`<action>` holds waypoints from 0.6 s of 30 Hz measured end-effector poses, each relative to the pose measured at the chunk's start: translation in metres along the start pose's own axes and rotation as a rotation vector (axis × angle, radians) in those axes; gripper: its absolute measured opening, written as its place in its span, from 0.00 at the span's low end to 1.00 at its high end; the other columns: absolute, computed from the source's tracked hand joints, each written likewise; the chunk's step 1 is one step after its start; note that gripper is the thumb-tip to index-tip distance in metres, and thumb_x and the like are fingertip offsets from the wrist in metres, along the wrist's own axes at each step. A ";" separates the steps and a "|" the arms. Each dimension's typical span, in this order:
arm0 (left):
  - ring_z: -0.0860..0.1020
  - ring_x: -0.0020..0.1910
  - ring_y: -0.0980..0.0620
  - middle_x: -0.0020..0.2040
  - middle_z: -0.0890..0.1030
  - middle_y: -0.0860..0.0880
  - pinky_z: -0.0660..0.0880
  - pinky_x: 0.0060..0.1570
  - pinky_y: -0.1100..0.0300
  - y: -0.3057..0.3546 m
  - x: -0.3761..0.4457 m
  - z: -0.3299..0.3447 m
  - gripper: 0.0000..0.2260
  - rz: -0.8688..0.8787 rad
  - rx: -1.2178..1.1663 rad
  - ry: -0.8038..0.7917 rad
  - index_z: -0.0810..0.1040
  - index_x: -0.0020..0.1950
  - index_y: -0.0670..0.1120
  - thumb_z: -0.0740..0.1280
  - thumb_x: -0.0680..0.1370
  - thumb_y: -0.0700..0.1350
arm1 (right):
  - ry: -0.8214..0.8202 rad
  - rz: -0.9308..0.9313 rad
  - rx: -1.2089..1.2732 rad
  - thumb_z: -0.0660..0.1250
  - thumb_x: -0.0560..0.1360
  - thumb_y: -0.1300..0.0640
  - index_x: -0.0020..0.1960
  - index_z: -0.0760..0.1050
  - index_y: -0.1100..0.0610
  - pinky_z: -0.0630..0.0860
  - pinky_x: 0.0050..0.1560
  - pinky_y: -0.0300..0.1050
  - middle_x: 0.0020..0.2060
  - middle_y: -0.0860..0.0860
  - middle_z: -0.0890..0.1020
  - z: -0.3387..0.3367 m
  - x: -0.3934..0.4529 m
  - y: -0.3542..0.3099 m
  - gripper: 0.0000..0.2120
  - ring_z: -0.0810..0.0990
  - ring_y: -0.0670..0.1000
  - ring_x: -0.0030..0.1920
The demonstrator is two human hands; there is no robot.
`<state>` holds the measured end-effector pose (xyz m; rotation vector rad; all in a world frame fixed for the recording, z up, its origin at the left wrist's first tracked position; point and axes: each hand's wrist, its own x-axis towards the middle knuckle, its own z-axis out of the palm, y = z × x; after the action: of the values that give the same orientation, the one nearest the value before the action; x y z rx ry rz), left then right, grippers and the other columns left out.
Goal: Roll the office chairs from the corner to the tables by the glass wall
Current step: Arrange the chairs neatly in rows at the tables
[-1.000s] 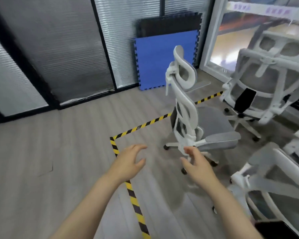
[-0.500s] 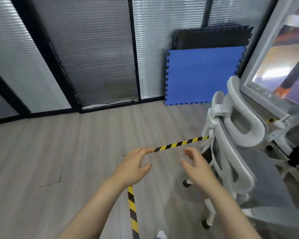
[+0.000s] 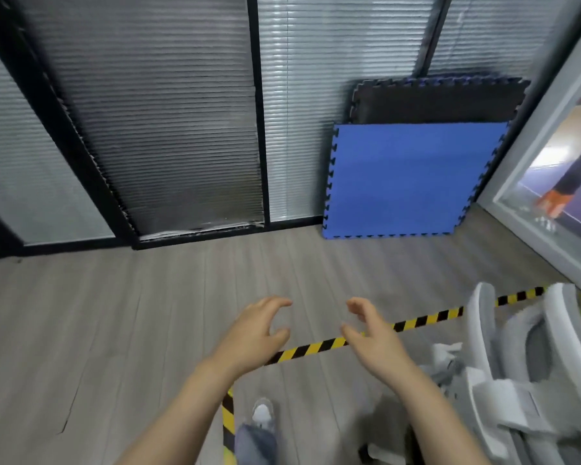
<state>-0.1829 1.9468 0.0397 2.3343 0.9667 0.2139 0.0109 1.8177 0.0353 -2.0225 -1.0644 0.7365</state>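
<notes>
White-framed grey mesh office chair (image 3: 503, 374) now sits at lower right, closer than a second ago. I see left hand (image 3: 252, 333) and right hand (image 3: 373, 337) loosely curled, holding nothing, beside its headrest; grasp pending.

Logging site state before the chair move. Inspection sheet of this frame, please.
Surface: grey wood-look floor, yellow-black hazard tape across it.
Job's things: one white office chair at lower right, untouched.
Clutter: blue foam mat and black foam mat leaning on the wall.
Grippers: left hand and right hand open, holding nothing.
Cables: nothing seen.
Surroundings: glass wall with blinds; person's shoe below.
</notes>
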 end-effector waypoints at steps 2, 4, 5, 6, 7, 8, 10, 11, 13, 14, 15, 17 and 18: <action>0.63 0.72 0.57 0.72 0.67 0.58 0.60 0.67 0.64 -0.011 0.055 -0.010 0.20 0.017 -0.022 -0.018 0.66 0.73 0.56 0.62 0.80 0.51 | 0.019 0.020 -0.018 0.63 0.79 0.50 0.68 0.65 0.47 0.67 0.61 0.40 0.64 0.41 0.70 -0.006 0.048 -0.002 0.18 0.67 0.40 0.63; 0.64 0.72 0.57 0.72 0.67 0.58 0.62 0.68 0.62 -0.021 0.112 -0.023 0.20 0.021 -0.038 -0.053 0.66 0.72 0.57 0.61 0.80 0.52 | 0.049 0.064 -0.015 0.63 0.79 0.49 0.69 0.64 0.45 0.67 0.59 0.41 0.65 0.41 0.69 -0.014 0.097 -0.006 0.19 0.67 0.41 0.63; 0.64 0.72 0.57 0.72 0.67 0.58 0.63 0.68 0.60 -0.023 0.140 -0.031 0.20 0.034 -0.031 -0.070 0.66 0.72 0.57 0.62 0.80 0.52 | 0.068 0.075 -0.010 0.63 0.79 0.48 0.69 0.64 0.45 0.68 0.60 0.41 0.66 0.41 0.69 -0.019 0.120 -0.010 0.19 0.67 0.41 0.63; 0.64 0.72 0.57 0.72 0.68 0.58 0.63 0.69 0.60 -0.025 0.167 -0.038 0.20 0.047 -0.022 -0.098 0.66 0.72 0.57 0.62 0.80 0.52 | 0.092 0.090 -0.010 0.63 0.79 0.48 0.69 0.64 0.45 0.68 0.61 0.42 0.67 0.41 0.69 -0.025 0.140 -0.013 0.19 0.67 0.42 0.64; 0.65 0.71 0.57 0.72 0.68 0.57 0.63 0.69 0.61 -0.024 0.205 -0.044 0.20 0.079 -0.008 -0.126 0.66 0.72 0.57 0.62 0.80 0.52 | 0.131 0.111 -0.003 0.63 0.79 0.47 0.69 0.64 0.45 0.68 0.62 0.42 0.67 0.41 0.69 -0.034 0.167 -0.013 0.19 0.68 0.42 0.64; 0.65 0.71 0.57 0.72 0.68 0.57 0.62 0.68 0.62 -0.023 0.230 -0.048 0.20 0.104 0.007 -0.139 0.66 0.72 0.57 0.62 0.80 0.51 | 0.161 0.125 -0.003 0.63 0.79 0.47 0.69 0.64 0.45 0.68 0.63 0.43 0.66 0.41 0.70 -0.042 0.183 -0.016 0.19 0.68 0.43 0.65; 0.65 0.71 0.57 0.71 0.68 0.56 0.62 0.68 0.62 -0.016 0.272 -0.054 0.20 0.139 0.015 -0.154 0.67 0.72 0.56 0.63 0.79 0.51 | 0.203 0.161 -0.007 0.63 0.79 0.48 0.69 0.64 0.46 0.68 0.64 0.43 0.64 0.41 0.70 -0.059 0.208 -0.017 0.20 0.68 0.44 0.66; 0.66 0.71 0.56 0.71 0.68 0.56 0.63 0.68 0.61 -0.012 0.298 -0.052 0.20 0.155 0.012 -0.172 0.67 0.71 0.57 0.62 0.79 0.52 | 0.230 0.185 -0.006 0.63 0.79 0.48 0.69 0.64 0.46 0.68 0.64 0.43 0.63 0.41 0.70 -0.068 0.223 -0.012 0.20 0.69 0.44 0.67; 0.67 0.70 0.55 0.71 0.69 0.56 0.65 0.68 0.57 0.001 0.342 -0.047 0.20 0.181 -0.002 -0.202 0.67 0.70 0.58 0.62 0.78 0.53 | 0.290 0.214 -0.005 0.64 0.79 0.49 0.69 0.65 0.48 0.68 0.65 0.43 0.62 0.41 0.70 -0.088 0.248 -0.001 0.20 0.69 0.45 0.67; 0.67 0.70 0.55 0.70 0.69 0.56 0.66 0.68 0.57 0.009 0.363 -0.043 0.20 0.202 -0.008 -0.224 0.67 0.70 0.59 0.62 0.78 0.53 | 0.312 0.228 -0.003 0.64 0.79 0.49 0.69 0.65 0.49 0.67 0.65 0.42 0.61 0.41 0.70 -0.098 0.260 0.005 0.20 0.69 0.45 0.68; 0.67 0.69 0.56 0.70 0.69 0.56 0.66 0.67 0.59 0.017 0.384 -0.037 0.20 0.232 -0.007 -0.242 0.67 0.70 0.59 0.62 0.78 0.53 | 0.329 0.250 -0.001 0.63 0.79 0.49 0.69 0.65 0.49 0.67 0.65 0.42 0.62 0.41 0.70 -0.109 0.273 0.012 0.20 0.68 0.45 0.68; 0.68 0.69 0.56 0.70 0.70 0.56 0.64 0.67 0.62 0.035 0.423 -0.022 0.20 0.286 0.015 -0.276 0.68 0.71 0.57 0.63 0.79 0.51 | 0.363 0.304 0.001 0.62 0.79 0.49 0.71 0.64 0.49 0.67 0.67 0.43 0.66 0.43 0.70 -0.130 0.299 0.027 0.21 0.66 0.45 0.70; 0.68 0.69 0.57 0.70 0.70 0.57 0.63 0.66 0.64 0.044 0.442 -0.015 0.20 0.312 0.024 -0.294 0.68 0.71 0.56 0.64 0.79 0.50 | 0.378 0.319 -0.004 0.62 0.79 0.49 0.71 0.63 0.49 0.67 0.67 0.44 0.67 0.43 0.70 -0.140 0.312 0.035 0.22 0.65 0.46 0.71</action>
<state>0.1568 2.2334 0.0436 2.4430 0.4641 -0.0199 0.2859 2.0241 0.0406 -2.2472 -0.5345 0.4761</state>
